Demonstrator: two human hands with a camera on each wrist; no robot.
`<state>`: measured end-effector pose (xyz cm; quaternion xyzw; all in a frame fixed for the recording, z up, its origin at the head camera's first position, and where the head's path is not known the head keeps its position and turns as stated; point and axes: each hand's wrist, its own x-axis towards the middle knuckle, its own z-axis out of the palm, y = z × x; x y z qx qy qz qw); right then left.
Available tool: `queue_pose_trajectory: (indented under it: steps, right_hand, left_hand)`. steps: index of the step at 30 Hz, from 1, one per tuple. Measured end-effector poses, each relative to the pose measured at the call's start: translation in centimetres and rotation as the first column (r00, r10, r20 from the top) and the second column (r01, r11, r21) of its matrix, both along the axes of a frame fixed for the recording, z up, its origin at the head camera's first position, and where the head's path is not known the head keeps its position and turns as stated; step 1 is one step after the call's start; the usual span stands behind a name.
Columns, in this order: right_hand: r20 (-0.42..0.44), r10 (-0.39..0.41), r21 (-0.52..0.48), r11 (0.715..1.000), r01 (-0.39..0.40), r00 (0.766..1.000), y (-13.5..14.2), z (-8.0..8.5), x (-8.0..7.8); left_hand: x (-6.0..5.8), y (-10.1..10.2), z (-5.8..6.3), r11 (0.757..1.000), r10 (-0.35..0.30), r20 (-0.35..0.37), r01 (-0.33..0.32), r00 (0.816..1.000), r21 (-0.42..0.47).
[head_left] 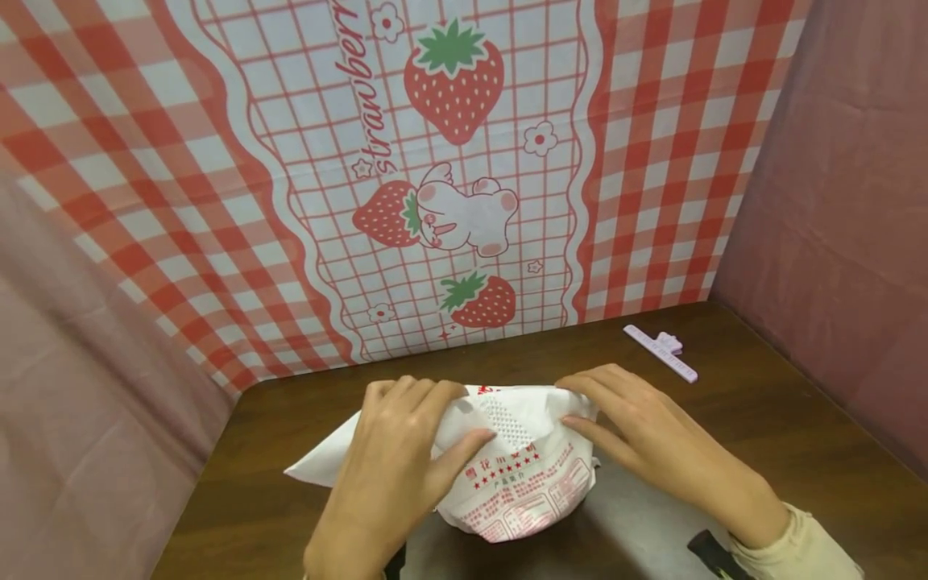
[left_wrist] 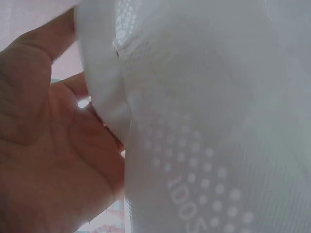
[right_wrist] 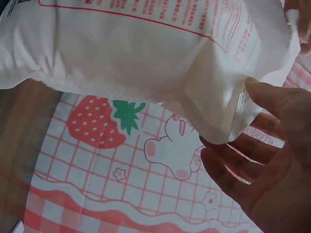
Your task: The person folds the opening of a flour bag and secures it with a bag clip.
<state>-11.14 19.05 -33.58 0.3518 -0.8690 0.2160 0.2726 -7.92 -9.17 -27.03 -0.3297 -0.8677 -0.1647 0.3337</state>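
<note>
A white bag (head_left: 525, 483) with red Chinese print and a row of red stars stands on the table near its front. Its top is folded over, and a white flap sticks out to the left. My left hand (head_left: 406, 455) holds the folded top, thumb on the near side and fingers over the far side. At the other end of the fold, my right hand (head_left: 638, 423) pinches the bag's corner; the right wrist view shows the thumb (right_wrist: 265, 97) on one face and the fingers behind. What the bag contains is hidden.
A pale purple bag clip (head_left: 661, 352) lies at the back right of the brown wooden table (head_left: 783, 403). A dark object (head_left: 714, 554) shows by the right sleeve. Behind stands a strawberry-print cloth (head_left: 449, 201), with pink curtains (head_left: 834, 185) on both sides.
</note>
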Motion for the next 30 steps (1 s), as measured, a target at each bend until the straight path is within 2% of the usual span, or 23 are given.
queue_pose_trajectory:
  steps: [7, 13, 16, 23, 30]
  right_hand:
    - [-0.008, 0.0, -0.001, 1.0, 0.0, 1.0, -0.1, -0.3, -0.4]
    - [0.009, 0.037, -0.012, 0.999, -0.037, 0.999, -0.1, -0.2, -0.6]
    - [0.012, 0.06, -0.042, 0.997, -0.06, 0.998, -0.1, 0.0, -0.7]
    - [-0.111, 0.154, -0.132, 0.977, -0.168, 0.982, -1.1, 0.7, -0.7]
    - [-0.103, 0.263, -0.158, 0.948, -0.277, 0.959, -4.2, 1.8, -1.1]
  left_hand:
    - [-0.1, 0.7, -0.2, 0.996, 0.084, -0.073, -0.085, 0.994, -0.009]
    - [-0.2, 0.9, -0.3, 0.992, 0.122, -0.066, -0.123, 0.99, -0.004]
    - [-0.4, 0.9, -0.3, 0.995, 0.103, -0.075, -0.104, 0.992, -0.001]
    - [-0.9, 0.9, -0.2, 1.0, 0.006, -0.115, -0.004, 0.993, 0.016]
    - [-1.0, 0.7, -0.3, 1.0, -0.02, -0.144, 0.021, 0.989, 0.007]
